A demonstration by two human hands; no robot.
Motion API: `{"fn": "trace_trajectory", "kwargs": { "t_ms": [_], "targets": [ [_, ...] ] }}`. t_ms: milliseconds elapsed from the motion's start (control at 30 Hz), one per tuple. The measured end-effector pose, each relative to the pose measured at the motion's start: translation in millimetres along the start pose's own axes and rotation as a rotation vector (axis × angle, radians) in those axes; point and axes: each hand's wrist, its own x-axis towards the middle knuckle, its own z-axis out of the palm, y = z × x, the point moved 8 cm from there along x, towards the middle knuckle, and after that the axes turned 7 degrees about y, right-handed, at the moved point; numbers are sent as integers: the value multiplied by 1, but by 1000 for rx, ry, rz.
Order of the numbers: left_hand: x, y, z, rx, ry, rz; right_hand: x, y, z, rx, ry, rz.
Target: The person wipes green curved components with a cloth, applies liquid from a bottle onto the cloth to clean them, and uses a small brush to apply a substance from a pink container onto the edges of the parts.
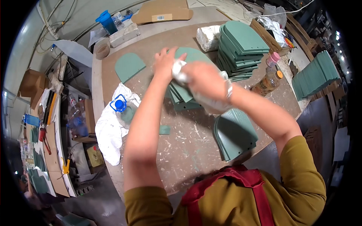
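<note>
Several green arch-shaped boards lie in a stack [194,55] on the worktable, under both of my hands. My left hand [164,64] rests on the stack's left side with its fingers spread. In my right hand [207,81] is a white cloth [180,71], bunched up and pressed on the top board, with part of it hanging below the hand. One single green board [129,66] lies flat to the left. A taller stack of green boards [245,37] stands at the back right, and another group [235,133] sits nearer me on the right.
On the left, a clear bottle with a blue handled cap [120,104] stands by a white cloth [110,130]. An orange-capped bottle [266,83] and a pink-capped bottle [273,59] stand right. Cardboard [162,12] lies at the back. More boards [316,75] stand beyond the table's right edge.
</note>
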Motion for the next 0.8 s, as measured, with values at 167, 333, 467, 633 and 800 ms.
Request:
{"fn": "trace_trajectory", "kwargs": {
  "t_ms": [167, 333, 467, 633, 800],
  "targets": [
    [-5, -7, -7, -17, 28, -12, -28, -43, 17, 43, -168, -90],
    [1, -3, 0, 16, -3, -35, -9, -19, 26, -69, -164, 24],
    [-3, -4, -5, -3, 28, -16, -22, -36, 21, -13, -257, -23],
    [2, 0, -3, 14, 43, 37, -26, -43, 18, -66, -127, -99],
    [-1, -1, -7, 19, 19, -6, -104, -52, 10, 97, -713, 10]
  ]
}}
